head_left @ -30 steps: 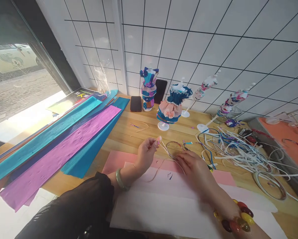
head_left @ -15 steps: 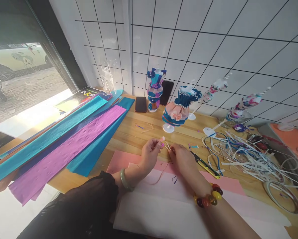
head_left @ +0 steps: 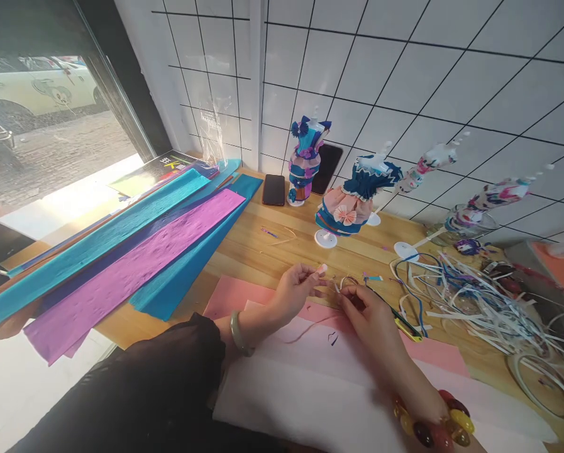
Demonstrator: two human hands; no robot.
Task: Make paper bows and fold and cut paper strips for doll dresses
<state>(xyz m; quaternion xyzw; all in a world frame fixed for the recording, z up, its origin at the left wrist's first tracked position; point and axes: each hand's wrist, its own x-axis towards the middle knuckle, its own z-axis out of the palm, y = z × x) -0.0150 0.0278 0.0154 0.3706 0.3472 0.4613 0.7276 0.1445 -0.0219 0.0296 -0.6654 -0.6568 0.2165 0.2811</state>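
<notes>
My left hand [head_left: 295,292] is above the pink paper [head_left: 244,294], pinching a small pale pink piece [head_left: 322,268] between thumb and finger; its exact kind is too small to tell. To its right, my right hand [head_left: 367,314] has thumb and fingertips closed on a thin cream cord [head_left: 346,279], which curves up in a small loop. A gap separates the two hands. Under my forearms lies a white sheet [head_left: 300,390]. A black and yellow utility knife [head_left: 408,328] rests just beyond my right hand, partly covered by it.
Small dress forms stand at the back, among them one in a blue ruffled top and pink skirt [head_left: 345,201]. Strips of blue and purple crepe paper [head_left: 140,267] lie at left. Tangled cords [head_left: 475,308] cover the right side. A phone [head_left: 273,190] lies near the wall.
My hands have moved apart, the right one shifting right and nearer to me with the cord. The left hand's fingers have opened out somewhat. The whole view has shifted slightly.
</notes>
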